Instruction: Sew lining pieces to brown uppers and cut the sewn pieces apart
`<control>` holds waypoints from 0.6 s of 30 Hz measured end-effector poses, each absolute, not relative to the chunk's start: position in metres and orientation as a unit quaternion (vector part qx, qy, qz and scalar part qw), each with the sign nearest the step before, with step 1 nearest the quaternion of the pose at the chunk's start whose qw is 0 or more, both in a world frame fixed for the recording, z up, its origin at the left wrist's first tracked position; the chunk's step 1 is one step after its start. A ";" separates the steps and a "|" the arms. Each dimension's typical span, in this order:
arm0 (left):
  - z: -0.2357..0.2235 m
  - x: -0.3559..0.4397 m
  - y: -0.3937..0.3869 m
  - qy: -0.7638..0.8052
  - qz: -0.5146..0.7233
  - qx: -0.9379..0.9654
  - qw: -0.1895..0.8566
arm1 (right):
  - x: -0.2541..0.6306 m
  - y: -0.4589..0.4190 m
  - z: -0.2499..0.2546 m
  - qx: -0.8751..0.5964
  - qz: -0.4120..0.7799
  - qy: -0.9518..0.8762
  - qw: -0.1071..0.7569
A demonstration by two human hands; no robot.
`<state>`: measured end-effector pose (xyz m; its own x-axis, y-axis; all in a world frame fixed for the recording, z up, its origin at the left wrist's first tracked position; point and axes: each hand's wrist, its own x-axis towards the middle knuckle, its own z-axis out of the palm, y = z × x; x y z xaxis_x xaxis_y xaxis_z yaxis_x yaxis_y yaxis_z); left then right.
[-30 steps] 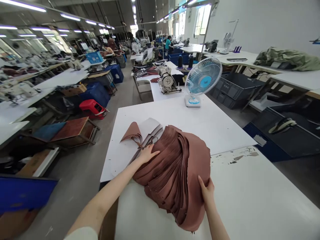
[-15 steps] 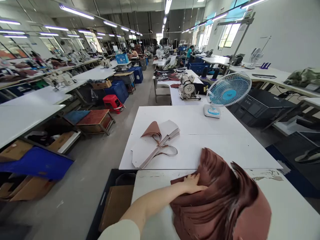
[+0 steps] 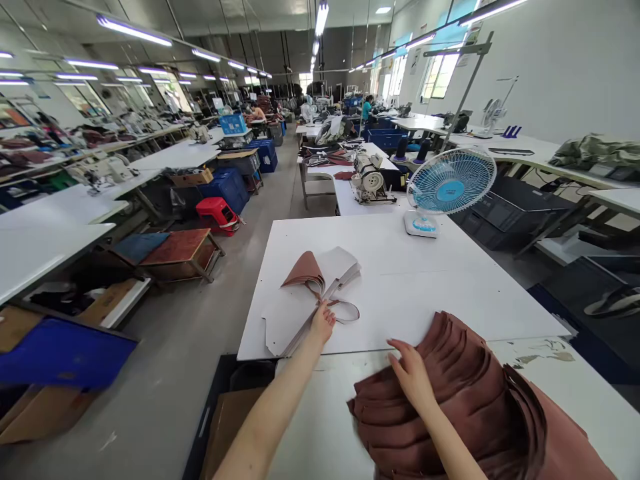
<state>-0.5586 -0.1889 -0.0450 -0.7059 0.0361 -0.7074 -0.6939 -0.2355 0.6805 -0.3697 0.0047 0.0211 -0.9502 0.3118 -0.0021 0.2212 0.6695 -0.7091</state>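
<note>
A bundle of cut pieces [image 3: 287,317], pale on the back with a brown corner folded up, lies on the white table [image 3: 425,300], tied round its middle by a narrow strip [image 3: 349,308]. My left hand [image 3: 324,321] has its fingers closed on the bundle at the tie; the fingertips are partly hidden. To the right, a large fanned pile of brown pieces [image 3: 450,393], leather-like, spreads over the nearer tabletop. My right hand [image 3: 413,373] is over the pile's left side, thumb and fingers apart, holding nothing.
A blue-and-white fan [image 3: 450,190] stands at the table's far right. Beyond it is a sewing machine [image 3: 371,179]. A dark crate with cardboard [image 3: 235,413] sits below the left edge. A red stool [image 3: 217,215] stands across the aisle.
My left hand has left the brown pile and gone to the tied bundle. My right hand has come into view over the pile, which has shifted right and lies flatter.
</note>
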 end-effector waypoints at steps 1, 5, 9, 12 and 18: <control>-0.047 -0.566 -0.184 0.549 0.740 -0.302 0.245 | -0.409 -0.003 0.011 -0.132 0.358 -0.924 0.001; -0.060 -0.593 -0.170 0.514 0.767 -0.313 0.223 | -0.526 -0.026 -0.028 -0.190 0.264 -0.932 -0.163; -0.076 -0.601 -0.173 0.519 0.775 -0.287 0.220 | -0.559 -0.038 -0.053 -0.193 0.226 -0.927 -0.228; -0.079 -0.592 -0.186 0.540 0.765 -0.255 0.238 | -0.536 -0.055 -0.056 -0.116 0.213 -0.936 -0.256; -0.052 -0.524 -0.221 0.604 0.730 -0.180 0.265 | -0.452 -0.117 -0.010 0.088 0.127 -0.936 -0.316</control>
<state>-0.5240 -0.2206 -0.0525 -0.7944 0.1697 -0.5832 -0.6046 -0.1294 0.7859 -0.4517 -0.1172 -0.0104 -0.7841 -0.2463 -0.5697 -0.0850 0.9519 -0.2944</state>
